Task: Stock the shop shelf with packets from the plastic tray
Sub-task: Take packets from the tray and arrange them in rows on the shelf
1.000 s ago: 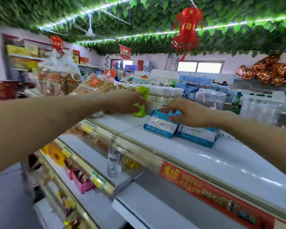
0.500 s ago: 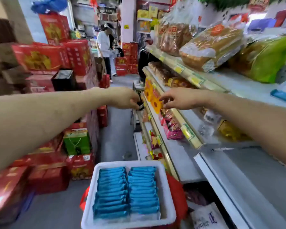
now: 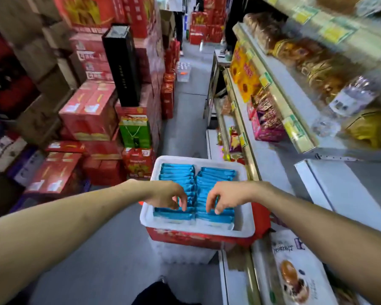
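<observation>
We curl our left hand (image 3: pixel 168 195) and right hand (image 3: pixel 224 196) onto crosswise packets (image 3: pixel 176 172) directly beneath in the tray (image 3: pixel 196 159), grip unclear.

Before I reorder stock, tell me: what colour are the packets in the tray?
Blue packets, white lower down, in a white tray; the head view shows it.

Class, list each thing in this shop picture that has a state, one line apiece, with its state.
plastic tray, nearly full, resting on a red box.
blue packets, standing on edge in two rows.
left hand, fingers curled onto the left row; grip unclear.
right hand, fingers curled onto the right row; grip unclear.
black box, upright among red cartons.
</observation>
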A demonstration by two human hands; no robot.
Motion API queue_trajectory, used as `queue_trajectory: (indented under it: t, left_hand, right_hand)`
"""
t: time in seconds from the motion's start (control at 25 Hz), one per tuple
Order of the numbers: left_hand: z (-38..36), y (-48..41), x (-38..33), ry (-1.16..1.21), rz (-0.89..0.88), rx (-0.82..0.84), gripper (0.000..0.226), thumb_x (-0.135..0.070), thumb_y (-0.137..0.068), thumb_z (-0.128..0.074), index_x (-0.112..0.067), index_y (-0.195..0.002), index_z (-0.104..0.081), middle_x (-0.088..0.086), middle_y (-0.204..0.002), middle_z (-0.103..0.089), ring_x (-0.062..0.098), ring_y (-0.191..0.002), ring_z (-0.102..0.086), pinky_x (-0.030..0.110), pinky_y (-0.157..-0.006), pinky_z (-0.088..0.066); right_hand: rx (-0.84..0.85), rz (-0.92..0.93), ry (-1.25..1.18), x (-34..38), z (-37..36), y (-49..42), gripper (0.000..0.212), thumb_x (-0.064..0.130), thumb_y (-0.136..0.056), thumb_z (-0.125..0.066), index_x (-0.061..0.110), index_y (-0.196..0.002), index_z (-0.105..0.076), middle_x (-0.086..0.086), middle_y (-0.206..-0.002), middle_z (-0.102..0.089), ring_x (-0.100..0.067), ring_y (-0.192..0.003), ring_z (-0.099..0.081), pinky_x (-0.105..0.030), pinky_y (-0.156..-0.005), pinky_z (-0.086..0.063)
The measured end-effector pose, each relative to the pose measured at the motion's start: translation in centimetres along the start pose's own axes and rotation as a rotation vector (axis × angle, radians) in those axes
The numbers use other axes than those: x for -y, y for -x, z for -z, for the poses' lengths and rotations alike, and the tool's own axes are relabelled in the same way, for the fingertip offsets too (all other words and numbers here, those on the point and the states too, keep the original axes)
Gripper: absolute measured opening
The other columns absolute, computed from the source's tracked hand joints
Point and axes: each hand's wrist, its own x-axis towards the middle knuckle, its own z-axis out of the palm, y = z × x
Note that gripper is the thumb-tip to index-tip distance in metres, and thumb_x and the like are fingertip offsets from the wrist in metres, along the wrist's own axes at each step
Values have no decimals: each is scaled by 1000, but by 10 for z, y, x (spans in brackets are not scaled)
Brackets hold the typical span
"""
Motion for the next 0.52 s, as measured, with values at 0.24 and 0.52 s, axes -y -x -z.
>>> queue_trajectory:
  t: [0.24, 0.52]
  left_hand:
    - [-31, 7, 13, 11, -71, 23, 40, -2, -95, -53, -28, -117, -75, -4, -124, -63, 14, -110, -58, 28, -104, -45]
    - [-44, 0, 15, -81, -126, 66, 44, -14, -101, -62, -34, -140, -62, -9, -144, -59, 15, -127, -55, 30, -113, -40]
  right_hand:
    - [-145, 4, 64, -6, -48, -1, 38, 8, -89, -63, 28, -118, -75, 16, -96, -62, -4, -87, -55, -17, -72, -44]
    - [-108, -3, 88, -18, -71, -4, 49, 3, -93, -54, 34, -127, -71, 7, -135, -63, -15, -118, -58, -29, -98, -46]
